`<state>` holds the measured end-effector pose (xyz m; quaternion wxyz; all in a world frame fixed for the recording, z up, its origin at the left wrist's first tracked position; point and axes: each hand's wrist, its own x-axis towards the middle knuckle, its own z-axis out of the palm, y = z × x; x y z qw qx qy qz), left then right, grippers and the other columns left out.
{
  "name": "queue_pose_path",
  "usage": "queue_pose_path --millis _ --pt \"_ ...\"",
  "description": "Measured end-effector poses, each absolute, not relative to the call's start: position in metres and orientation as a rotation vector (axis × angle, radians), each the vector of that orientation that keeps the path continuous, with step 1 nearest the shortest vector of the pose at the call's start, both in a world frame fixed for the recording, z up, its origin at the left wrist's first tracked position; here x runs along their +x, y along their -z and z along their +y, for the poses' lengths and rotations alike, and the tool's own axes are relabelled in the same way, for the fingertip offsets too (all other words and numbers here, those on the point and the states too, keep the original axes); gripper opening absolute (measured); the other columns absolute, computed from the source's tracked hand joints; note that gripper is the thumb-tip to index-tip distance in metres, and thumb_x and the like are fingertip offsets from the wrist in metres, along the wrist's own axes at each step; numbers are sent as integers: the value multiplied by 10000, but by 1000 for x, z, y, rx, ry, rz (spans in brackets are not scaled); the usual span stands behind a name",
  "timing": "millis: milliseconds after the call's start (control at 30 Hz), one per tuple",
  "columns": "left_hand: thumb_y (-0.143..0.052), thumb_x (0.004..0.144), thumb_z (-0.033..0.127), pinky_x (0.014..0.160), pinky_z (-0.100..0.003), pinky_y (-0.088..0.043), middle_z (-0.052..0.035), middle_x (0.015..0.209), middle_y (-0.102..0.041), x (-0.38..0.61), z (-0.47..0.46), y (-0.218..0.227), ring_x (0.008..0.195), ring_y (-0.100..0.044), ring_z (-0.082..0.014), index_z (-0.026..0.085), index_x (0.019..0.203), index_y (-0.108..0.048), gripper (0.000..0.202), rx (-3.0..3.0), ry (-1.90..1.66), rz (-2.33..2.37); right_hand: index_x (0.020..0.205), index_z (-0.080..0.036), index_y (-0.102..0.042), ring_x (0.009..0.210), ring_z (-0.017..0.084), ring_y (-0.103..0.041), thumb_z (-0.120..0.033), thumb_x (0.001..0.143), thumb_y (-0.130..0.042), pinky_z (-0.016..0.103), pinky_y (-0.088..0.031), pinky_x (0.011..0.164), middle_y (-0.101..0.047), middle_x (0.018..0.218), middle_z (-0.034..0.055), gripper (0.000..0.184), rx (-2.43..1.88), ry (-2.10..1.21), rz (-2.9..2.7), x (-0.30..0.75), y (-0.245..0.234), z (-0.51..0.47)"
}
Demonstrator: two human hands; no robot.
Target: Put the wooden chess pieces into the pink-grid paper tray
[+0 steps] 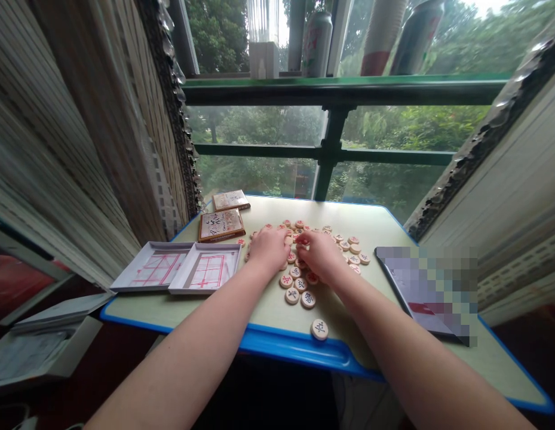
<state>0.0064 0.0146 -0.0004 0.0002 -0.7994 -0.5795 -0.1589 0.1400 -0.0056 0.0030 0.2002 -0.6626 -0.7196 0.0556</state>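
Xiangqi pieces point(300, 285), round pale wooden discs with red or black characters, lie loosely spread across the middle of the table. My left hand point(269, 246) rests over the left part of the spread, palm down, fingers reaching forward and touching pieces. Just to its right, my right hand point(322, 255) is among the pieces too, its fingers bent but apart. No piece shows clearly in either hand; the hands cover some discs. One xiangqi piece point(319, 329) with a black character sits alone near the front edge.
On the left are an opened white box point(182, 288) with red lines inside and two decorated boxes point(221, 225) point(231, 200). A tablet point(405, 286) lies at the right. The table point(209, 309) has a blue rim; a window and curtains point(125, 107) surround it.
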Motion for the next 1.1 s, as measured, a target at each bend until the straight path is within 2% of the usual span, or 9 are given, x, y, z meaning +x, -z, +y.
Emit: queue_pose_path --millis 200,400,567,733,867,1100 --pt "-474 829 250 875 -359 -446 -64 1094 -640 5 16 4 1032 -553 -241 238 1062 -654 295 -2555 578 -1781 907 -190 -707 899 188 -608 -143 756 -566 250 -411 785 -704 959 60 212 -1834 -139 -2007 138 -8 -9" --pt "-494 764 148 852 -361 -455 -66 1035 -653 4 15 4 995 -565 -237 218 925 -663 244 -2552 572 -1781 817 -207 -721 810 170 -610 -132 774 -549 247 -414 721 -709 860 43 192 -1855 -163 -2094 135 -10 -12" --pt "-483 785 189 885 -371 -440 -50 956 -701 1 14 0 984 -586 -234 245 903 -713 265 -2599 534 -1806 798 -228 -731 820 172 -618 -110 761 -527 249 -419 727 -716 856 37 239 -1888 -191 -2055 136 -11 -11" --pt "-470 810 280 849 -381 -449 -57 881 -713 0 9 -5 934 -604 -247 245 844 -728 263 -2586 493 -1826 893 -206 -729 899 195 -621 -104 761 -502 269 -429 780 -720 956 56 281 -1872 -173 -2027 140 -10 -9" --pt "-407 851 334 848 -389 -451 -68 888 -708 1 7 -6 938 -605 -253 225 797 -717 334 -2592 485 -1822 919 -193 -726 912 193 -623 -125 784 -485 266 -427 802 -720 963 64 285 -1867 -151 -2022 141 -10 -8" --pt "-465 824 305 870 -387 -454 -75 944 -697 1 9 -3 980 -597 -257 218 893 -700 259 -2577 446 -1815 911 -201 -726 897 192 -621 -142 782 -489 263 -427 779 -714 961 64 276 -1908 -140 -2000 141 -10 -9"
